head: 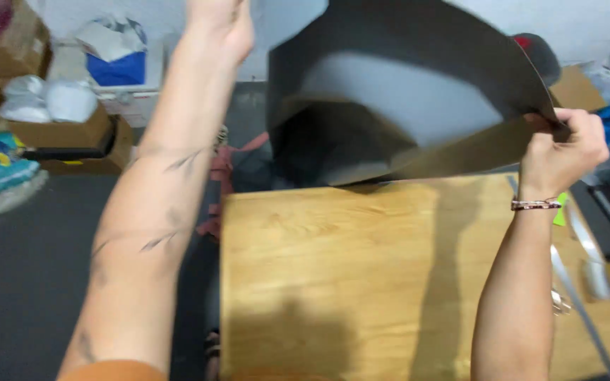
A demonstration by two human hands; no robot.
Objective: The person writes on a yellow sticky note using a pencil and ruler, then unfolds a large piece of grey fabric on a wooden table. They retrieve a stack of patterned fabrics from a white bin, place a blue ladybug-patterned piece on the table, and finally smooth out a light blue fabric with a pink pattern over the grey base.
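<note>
Right hand (563, 152) fingers pinching dark sheet (404, 92) above wooden desk (361, 275); left hand (220, 25) raised, grip unclear. Cardboard boxes (65, 134) left.

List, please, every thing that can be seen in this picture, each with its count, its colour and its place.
flexible sheet: one, dark grey, held curved in the air above the far edge of the board
wooden board: one, light brown, in the middle, below the sheet
cardboard boxes: several, brown, at the left on the floor
white bundles: two, white, on a box at the left
blue bin: one, blue, top left by the wall
metal strips: a few, grey, right of the board
bracelet: one, pale, on the right wrist
left hand: raised at the top edge, its grip out of view
right hand: pinching the sheet's right corner
</note>
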